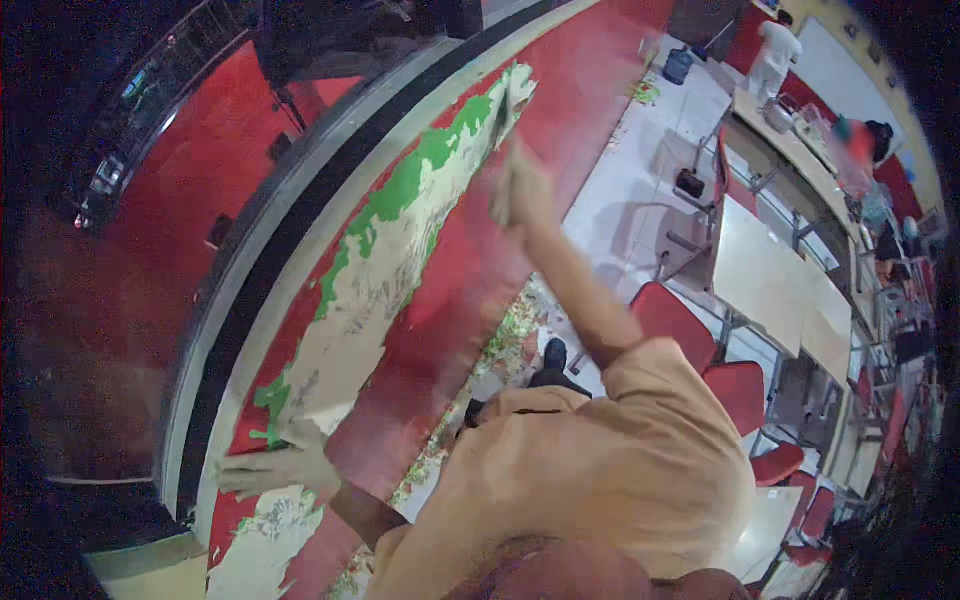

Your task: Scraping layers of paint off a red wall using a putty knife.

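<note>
A red wall (pixel 440 310) bears a long stripped patch (pixel 375 265) of cream and grey, fringed with ragged green paint (pixel 410 185). At the far end of that patch, my right hand (pixel 522 195) is closed round what looks like a paint scraper (pixel 503 118). Its dark, narrow blade lies against the wall, and motion blurs both hand and tool. My left hand (pixel 285 465) rests flat on the wall at the near end, fingers spread and holding nothing. My right arm is stretched far out ahead, the left one bent low.
Paint flakes (pixel 510 340) litter the floor along the wall's foot. To the right stand red chairs (pixel 675 325) and pale tables (pixel 765 270). A blue water jug (pixel 678 66) sits farther off, near a person in white (pixel 775 55). A black-edged ledge (pixel 250 260) tops the wall.
</note>
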Demonstrator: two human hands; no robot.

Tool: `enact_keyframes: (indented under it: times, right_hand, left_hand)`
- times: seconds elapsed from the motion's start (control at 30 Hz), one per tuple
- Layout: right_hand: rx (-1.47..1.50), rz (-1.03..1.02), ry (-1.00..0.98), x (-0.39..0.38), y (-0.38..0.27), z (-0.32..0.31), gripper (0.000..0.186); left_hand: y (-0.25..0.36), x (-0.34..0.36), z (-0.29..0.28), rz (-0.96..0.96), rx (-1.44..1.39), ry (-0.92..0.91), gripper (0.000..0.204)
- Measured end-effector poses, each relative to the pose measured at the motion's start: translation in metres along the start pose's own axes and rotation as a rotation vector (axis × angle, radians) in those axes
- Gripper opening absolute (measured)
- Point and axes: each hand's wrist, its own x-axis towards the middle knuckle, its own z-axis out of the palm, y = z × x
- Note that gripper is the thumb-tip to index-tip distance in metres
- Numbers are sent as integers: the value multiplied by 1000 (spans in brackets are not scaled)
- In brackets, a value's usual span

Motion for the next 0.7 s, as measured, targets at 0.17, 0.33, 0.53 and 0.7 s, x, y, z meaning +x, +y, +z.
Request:
enact_keyframes:
  times: [0.17, 0.33, 0.53, 0.7]
  right_hand:
    - [-2, -36, -15, -20, 13, 5, 45]
    - [-8, -55, -123, -38, 27, 16, 45]
    - [90, -45, -109, 2, 19, -11, 48]
    - [-105, -72, -33, -67, 59, 16, 53]
  left_hand:
    - [-23, -14, 21, 41, 58, 81, 89]
    - [-38, -18, 10, 107, 59, 143, 78]
    - [-28, -19, 2, 108, -102, 121, 69]
    - [-33, -33, 17, 150, -77, 142, 65]
